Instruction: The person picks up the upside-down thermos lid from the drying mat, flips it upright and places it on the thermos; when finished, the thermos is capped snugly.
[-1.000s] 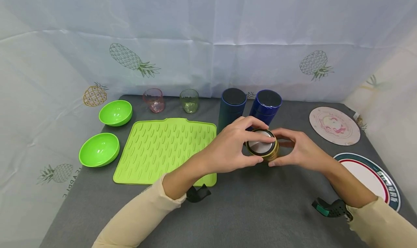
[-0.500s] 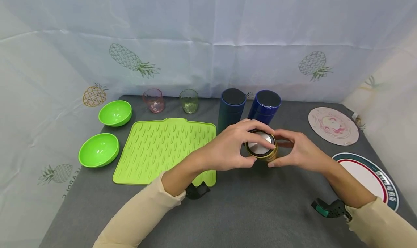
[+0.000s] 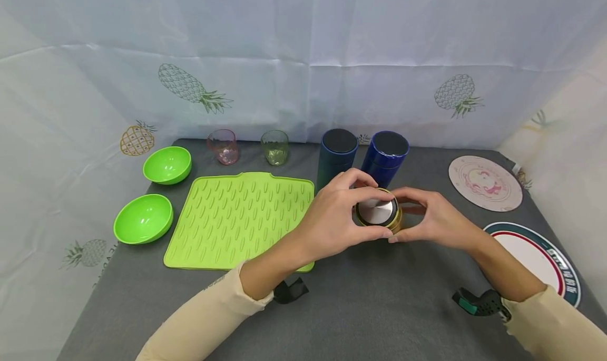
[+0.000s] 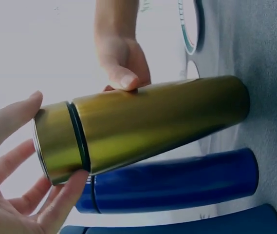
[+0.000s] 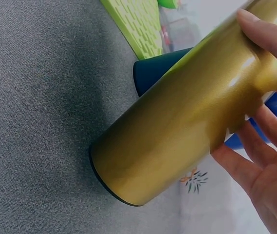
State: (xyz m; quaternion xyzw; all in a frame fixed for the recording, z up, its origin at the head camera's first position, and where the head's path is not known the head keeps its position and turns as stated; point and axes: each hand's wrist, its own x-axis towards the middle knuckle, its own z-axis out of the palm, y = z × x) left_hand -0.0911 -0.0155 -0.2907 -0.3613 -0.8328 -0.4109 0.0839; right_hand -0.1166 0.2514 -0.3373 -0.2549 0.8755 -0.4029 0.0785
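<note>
A gold thermos bottle (image 4: 157,122) stands on the grey table, slightly tilted in the head view. Its gold lid (image 4: 58,141) has a silver top, and a dark ring shows between lid and body. My left hand (image 3: 339,213) grips the lid from above, thumb and fingers spread around its rim. From the right side, my right hand (image 3: 433,218) holds the upper body of the bottle, thumb on the near side and fingers on the far side. Behind the hands stand a dark teal thermos (image 3: 338,155) and a blue thermos (image 3: 386,155), both upright.
A lime-green ridged mat (image 3: 242,218) lies left of the hands. Two green bowls (image 3: 144,218) sit at the left edge. A pink glass (image 3: 224,146) and a green glass (image 3: 275,147) stand at the back. On the right are a pink round mat (image 3: 485,183) and a white plate (image 3: 531,258).
My left hand's fingers loosened and shifted round the lid, thumb first moving left, then back right, index finger drawing back. The right hand keeps its hold on the bottle, nearly still.
</note>
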